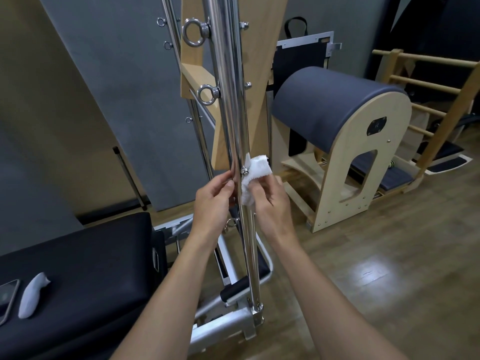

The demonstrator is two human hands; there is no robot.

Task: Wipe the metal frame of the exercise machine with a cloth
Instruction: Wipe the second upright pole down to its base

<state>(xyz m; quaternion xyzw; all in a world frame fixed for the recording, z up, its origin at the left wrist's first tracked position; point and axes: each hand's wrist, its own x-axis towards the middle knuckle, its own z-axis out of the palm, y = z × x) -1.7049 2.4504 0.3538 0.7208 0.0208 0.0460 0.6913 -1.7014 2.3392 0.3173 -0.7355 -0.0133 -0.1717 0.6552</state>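
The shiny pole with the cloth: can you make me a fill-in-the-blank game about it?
The right hand holds a ____ cloth against the metal pole.
The left hand touches the pole from its ____ side.
The padded barrel beside the pole has ____ sides.
Missing words: white; left; wooden.
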